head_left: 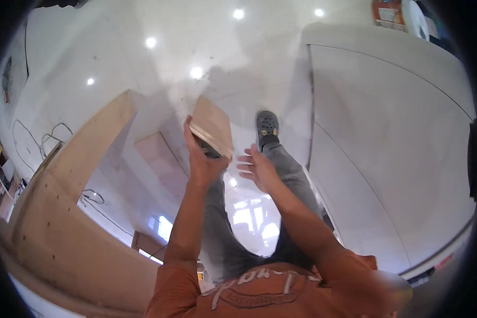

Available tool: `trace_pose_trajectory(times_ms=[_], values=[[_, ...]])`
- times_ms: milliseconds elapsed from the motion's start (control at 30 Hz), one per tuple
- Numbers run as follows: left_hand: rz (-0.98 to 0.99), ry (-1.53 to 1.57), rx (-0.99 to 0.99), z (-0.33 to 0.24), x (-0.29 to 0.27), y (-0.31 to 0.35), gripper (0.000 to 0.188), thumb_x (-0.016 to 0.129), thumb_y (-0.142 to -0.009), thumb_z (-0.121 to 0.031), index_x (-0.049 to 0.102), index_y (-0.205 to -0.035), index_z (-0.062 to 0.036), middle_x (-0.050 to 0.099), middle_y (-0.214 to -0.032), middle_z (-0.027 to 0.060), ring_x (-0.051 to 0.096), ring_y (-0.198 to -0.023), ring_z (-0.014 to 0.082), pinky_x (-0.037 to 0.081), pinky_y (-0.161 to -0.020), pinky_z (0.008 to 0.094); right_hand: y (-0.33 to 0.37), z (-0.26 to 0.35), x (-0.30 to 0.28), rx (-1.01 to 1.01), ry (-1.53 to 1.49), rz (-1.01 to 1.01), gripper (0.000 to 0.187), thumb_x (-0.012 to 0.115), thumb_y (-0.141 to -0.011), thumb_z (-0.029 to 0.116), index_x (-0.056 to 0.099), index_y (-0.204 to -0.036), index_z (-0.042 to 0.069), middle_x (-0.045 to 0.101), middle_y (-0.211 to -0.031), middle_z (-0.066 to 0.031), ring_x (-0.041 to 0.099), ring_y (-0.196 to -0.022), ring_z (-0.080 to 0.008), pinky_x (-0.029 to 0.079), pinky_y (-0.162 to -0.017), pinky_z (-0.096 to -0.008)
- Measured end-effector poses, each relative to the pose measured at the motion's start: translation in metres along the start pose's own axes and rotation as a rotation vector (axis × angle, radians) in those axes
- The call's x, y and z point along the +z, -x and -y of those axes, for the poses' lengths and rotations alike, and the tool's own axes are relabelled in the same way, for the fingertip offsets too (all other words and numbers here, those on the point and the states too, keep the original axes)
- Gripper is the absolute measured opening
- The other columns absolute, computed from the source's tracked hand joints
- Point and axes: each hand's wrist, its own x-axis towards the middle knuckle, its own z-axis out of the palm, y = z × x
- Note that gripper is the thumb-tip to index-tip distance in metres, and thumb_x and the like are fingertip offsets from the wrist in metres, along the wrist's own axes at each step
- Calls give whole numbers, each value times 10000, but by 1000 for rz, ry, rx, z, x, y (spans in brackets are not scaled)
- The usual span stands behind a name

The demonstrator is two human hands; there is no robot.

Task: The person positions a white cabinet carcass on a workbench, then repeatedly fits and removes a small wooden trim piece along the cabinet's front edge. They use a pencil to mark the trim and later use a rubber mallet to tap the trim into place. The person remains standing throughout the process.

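Orange shirt (312,305) closest; wooden board (213,122) juts forward from left grip (200,161).

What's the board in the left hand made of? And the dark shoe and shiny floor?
Board: probably bare wood, matte, from its tan colour. Shoe: perhaps moulded foam, matte grey, with holes. Floor: maybe glossy tile, given the bright reflections.

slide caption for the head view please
Left hand holding a pale wooden board above a glossy floor, right hand open nearby.
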Motion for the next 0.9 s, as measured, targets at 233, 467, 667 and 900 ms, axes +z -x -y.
trace_pose_trajectory(times_ms=[233, 467, 667, 900], values=[[180, -250, 553, -99, -2, 156, 1214, 893, -676, -124, 89, -1582, -40, 223, -1582, 291, 349, -1425, 479, 357, -1153, 517, 80, 36, -16, -90, -381, 724, 541, 490, -1056, 259, 344, -1512, 9, 571, -1383, -153, 624, -1196, -239, 511, -1037, -402], [334, -247, 554, -200, -1, 251, 877, 777, -788, -77, 257, -1492, -30, 315, -1524, 345, 409, -1375, 515, 384, -1123, 539, 182, 84, -9, -213, -294, 693, 512, 520, -1024, 154, 374, -1496, 18, 644, -1227, -118, 678, -1050, -221, 581, -909, -359], [2, 431, 103, -268, -3, 297, 567, 690, -918, -91, 396, -1393, 5, 585, -1323, 199, 588, -1205, 286, 492, -993, 389, 254, 116, 27, -366, -117, 796, 523, 496, -1010, 103, 369, -1510, 14, 611, -1294, -122, 652, -1100, -227, 555, -936, -373], [-261, 545, -24, -300, -58, 285, 412, 654, -975, -114, 486, -1317, 41, 668, -1156, 107, 642, -1025, 150, 512, -914, 296, 369, 124, 90, -787, 404, 857, 608, 582, -944, 4, 367, -1512, -23, 593, -1316, -91, 618, -1107, -180, 521, -957, -323]])
